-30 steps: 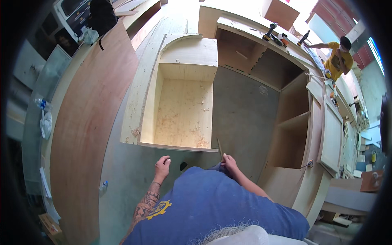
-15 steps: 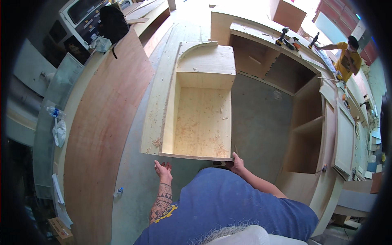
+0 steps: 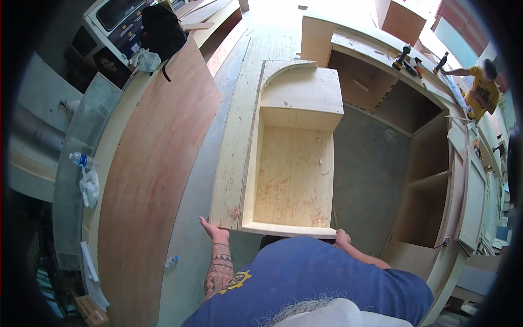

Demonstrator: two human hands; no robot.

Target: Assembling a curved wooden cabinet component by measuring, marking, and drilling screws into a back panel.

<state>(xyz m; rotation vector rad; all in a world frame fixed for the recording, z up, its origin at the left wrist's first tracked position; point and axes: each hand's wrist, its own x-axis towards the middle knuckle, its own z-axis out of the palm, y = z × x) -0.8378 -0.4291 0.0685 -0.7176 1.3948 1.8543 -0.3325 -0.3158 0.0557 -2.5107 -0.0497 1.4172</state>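
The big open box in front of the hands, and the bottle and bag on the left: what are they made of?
The open box looks like bare, pale plywood: faint grain shows, with no shiny coating. The bottle is probably smooth, clear plastic, since part looks see-through. The bag seems to be thin white plastic, because it's crumpled.
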